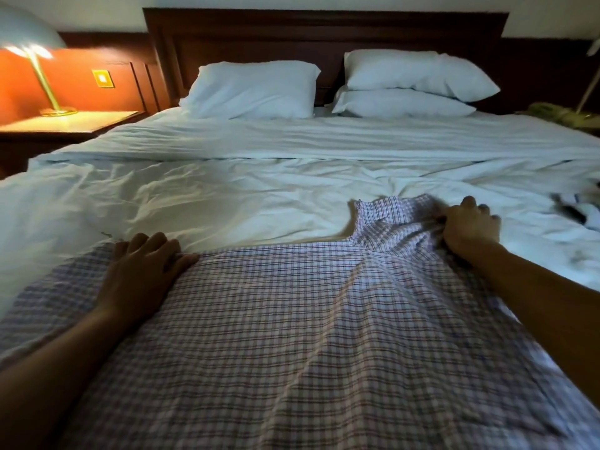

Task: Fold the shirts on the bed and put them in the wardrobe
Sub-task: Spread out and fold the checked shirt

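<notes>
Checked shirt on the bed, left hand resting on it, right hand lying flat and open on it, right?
No. In the head view the right hand grips bunched fabric of the checked shirt; the left hand does rest on it.

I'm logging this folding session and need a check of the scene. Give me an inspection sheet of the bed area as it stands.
Surface: bed, its white duvet rumpled.
Job's things: checked shirt spread flat, collar end bunched.
Clutter: blurred dark-and-white garment at the right edge.
Hands: left hand rests on the shirt's far edge; right hand grips the bunched fabric.
Cables: nothing seen.
Surroundings: three pillows, dark headboard, lit lamp on nightstand.
</notes>
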Motion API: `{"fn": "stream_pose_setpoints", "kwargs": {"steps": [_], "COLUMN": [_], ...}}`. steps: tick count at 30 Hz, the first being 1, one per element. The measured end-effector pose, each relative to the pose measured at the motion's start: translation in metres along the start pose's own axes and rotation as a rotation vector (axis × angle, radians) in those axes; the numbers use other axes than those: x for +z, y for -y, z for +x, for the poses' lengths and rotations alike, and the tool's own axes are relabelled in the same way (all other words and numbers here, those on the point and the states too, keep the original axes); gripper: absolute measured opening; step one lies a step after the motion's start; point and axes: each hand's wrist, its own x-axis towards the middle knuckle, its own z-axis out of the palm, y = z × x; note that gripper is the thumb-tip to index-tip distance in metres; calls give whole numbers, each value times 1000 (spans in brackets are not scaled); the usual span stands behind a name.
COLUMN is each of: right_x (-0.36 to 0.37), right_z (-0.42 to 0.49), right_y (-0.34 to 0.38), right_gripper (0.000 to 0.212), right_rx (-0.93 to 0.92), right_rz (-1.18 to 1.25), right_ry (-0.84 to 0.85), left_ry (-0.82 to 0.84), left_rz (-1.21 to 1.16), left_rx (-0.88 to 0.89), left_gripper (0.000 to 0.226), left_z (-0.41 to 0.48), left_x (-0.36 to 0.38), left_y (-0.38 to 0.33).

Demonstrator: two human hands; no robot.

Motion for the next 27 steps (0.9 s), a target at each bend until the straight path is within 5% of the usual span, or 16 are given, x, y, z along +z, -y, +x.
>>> {"fn": "stream_pose_setpoints", "kwargs": {"steps": [4,7,10,14,21,24,27], "right_x": [-15,-1,28,15,-37,-18,-16], "right_z": [-17,-21,-9,-8,-176,-192,-193], "right_y": [38,69,80,99,167,174,184], "right_gripper": [46,106,99,120,75,70,67], "right_rx": [-295,-505,-407,-312,-656,-611,-562], "right_rz": [-2,27,58,177,244,136,116], "right_ry": [-201,196,442,501,440,318,256], "left_ry": [-28,-60,-80,10,69,68,290], "left_rz": [36,7,-23,-104,-210,-230,-345], "left_rx": [-28,-36,-69,-159,-134,113,152], "left_gripper": [51,44,49,57,62,70,87], "left_z": [0,0,-1,2,7,14,30], "left_x": [-4,-4,-3,0,-6,-18,-46], "left_y": [-7,-8,-7,-4,2,22,45]}}
